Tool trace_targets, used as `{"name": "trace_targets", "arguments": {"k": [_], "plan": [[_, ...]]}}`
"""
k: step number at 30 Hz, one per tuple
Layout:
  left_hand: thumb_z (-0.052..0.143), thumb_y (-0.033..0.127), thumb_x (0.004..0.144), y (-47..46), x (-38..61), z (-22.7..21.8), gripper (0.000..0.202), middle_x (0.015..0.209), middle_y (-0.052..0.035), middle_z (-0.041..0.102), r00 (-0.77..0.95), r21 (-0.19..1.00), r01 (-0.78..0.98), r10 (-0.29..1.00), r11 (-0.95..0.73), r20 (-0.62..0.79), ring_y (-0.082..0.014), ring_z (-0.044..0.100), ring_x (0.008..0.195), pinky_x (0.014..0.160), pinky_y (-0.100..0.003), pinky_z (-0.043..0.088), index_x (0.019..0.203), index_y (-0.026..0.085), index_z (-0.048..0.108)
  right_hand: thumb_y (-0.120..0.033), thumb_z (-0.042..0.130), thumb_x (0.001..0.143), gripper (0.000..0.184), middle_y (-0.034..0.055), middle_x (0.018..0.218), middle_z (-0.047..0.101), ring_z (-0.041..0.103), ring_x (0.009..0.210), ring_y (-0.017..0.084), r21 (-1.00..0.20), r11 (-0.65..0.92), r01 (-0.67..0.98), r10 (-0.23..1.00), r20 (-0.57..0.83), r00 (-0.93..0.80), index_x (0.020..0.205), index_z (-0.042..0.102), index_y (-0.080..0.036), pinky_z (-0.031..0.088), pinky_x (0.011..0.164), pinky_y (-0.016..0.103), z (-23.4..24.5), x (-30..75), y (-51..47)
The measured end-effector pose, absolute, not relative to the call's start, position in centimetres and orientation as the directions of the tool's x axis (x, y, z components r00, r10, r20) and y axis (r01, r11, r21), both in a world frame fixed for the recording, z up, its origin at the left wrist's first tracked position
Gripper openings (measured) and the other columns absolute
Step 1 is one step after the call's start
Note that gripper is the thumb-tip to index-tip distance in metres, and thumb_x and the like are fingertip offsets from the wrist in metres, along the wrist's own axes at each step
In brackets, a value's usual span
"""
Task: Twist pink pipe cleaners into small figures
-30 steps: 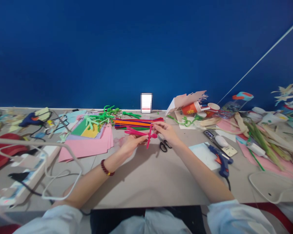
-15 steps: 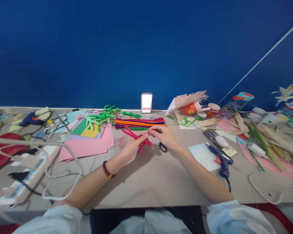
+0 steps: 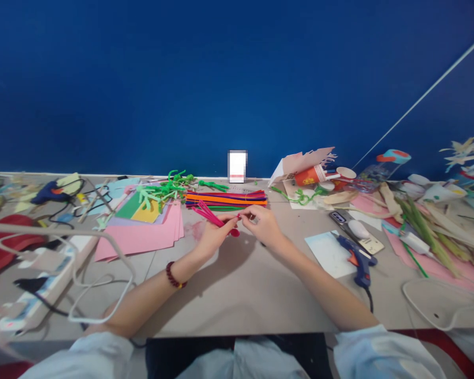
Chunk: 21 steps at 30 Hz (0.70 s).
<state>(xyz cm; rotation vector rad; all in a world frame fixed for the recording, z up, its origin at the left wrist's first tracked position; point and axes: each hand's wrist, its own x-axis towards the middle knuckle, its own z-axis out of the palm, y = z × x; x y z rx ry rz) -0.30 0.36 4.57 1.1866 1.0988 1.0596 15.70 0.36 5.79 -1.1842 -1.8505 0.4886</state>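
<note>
"Several pink fuzzy stems (image 3: 208,212) sat just left of centre in the frame, above the counter (image 3: 237,300). How were they held?"

"We saw the left hand (image 3: 211,239) pinching them between thumb and fingers, their long ends fanned toward the upper left and a round pink knob (image 3: 234,232) poking out by the thumb. The right hand (image 3: 263,223) had thumb and forefinger pressed together, seemingly on a bit of the same pink, just beyond the left thumb tip."

"Where did we expect trouble?"

"At that right-hand pinch. So little pink showed there that we judged the fingers could slip off and let a springy end uncurl. A hard tug might also have twisted the knob or drawn a stem loose, if the left thumb pressed too lightly."

"And round about?"

"The bundle of coloured stems (image 3: 227,199) lay near the hands, at the centre; a dropped pink piece could have been lost among its similar strands. Toward the lower left, a pale cable loop (image 3: 89,320) overlapped the left forearm (image 3: 146,300) in our view. We couldn't tell whether they touched; if they did, a careless elbow could have snagged it."
</note>
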Motion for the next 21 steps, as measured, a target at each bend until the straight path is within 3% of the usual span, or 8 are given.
{"name": "trace_targets", "arguments": {"k": [7,11,14,17,21], "plan": [[0.061,0.04,0.077,-0.4,-0.3,5.3,0.025,0.076,-0.0052,0.067,0.23,0.991,0.082,0.969,-0.106,0.084,-0.0171,0.061,0.068,0.068,-0.028,0.05,0.082,0.018,0.071,-0.018,0.052,0.077,0.014,0.0031,0.065,0.057,0.051,0.066,0.017,-0.549,0.489,0.678,0.827,0.54,-0.16,0.063,0.051,-0.021,0.038,0.061,0.028,5.9,15.2,-0.4],[0.06,0.035,0.078,-0.8,-0.3,5.9,0.02,0.082,-0.0061,0.069,0.283,0.963,0.122,0.938,-0.241,0.199,-0.0189,0.061,0.081,0.081,-0.029,0.047,0.079,0.02,0.072,-0.017,0.051,0.075,0.014,0.0014,0.062,0.054,0.049,0.061,0.016,-0.59,0.446,0.673,0.818,0.573,-0.04,0.062,0.048,-0.021,0.037,0.061,0.028,5.3,14.5,-1.0],[0.058,0.036,0.079,-0.7,-0.4,5.9,0.021,0.081,-0.0052,0.069,0.282,0.97,0.113,0.942,-0.218,0.179,-0.019,0.061,0.08,0.078,-0.029,0.047,0.081,0.02,0.072,-0.021,0.052,0.076,0.012,0.001,0.063,0.055,0.05,0.061,0.015,-0.726,0.397,0.561,0.861,0.506,0.047,0.065,0.052,-0.021,0.039,0.061,0.028,5.1,14.2,-1.1],[0.059,0.038,0.079,-0.3,-0.5,6.1,0.023,0.071,-0.0039,0.068,0.239,0.993,0.078,0.969,-0.086,0.065,-0.0172,0.06,0.069,0.067,-0.027,0.046,0.082,0.019,0.071,-0.028,0.055,0.077,0.011,0.0016,0.067,0.06,0.052,0.061,0.014,-0.876,0.327,0.355,0.929,0.366,0.047,0.069,0.058,-0.02,0.04,0.059,0.027,5.6,14.6,-0.6],[0.062,0.039,0.076,0.6,-1.1,6.8,0.023,0.057,-0.0008,0.058,0.341,0.99,-0.047,0.934,0.133,-0.109,-0.0124,0.054,0.054,0.051,-0.024,0.039,0.073,0.016,0.067,-0.033,0.06,0.076,0.014,0.0018,0.07,0.063,0.054,0.063,0.013,-0.99,0.137,0.036,0.978,0.129,-0.163,0.073,0.065,-0.019,0.041,0.059,0.026,7.0,16.2,0.4]]}}
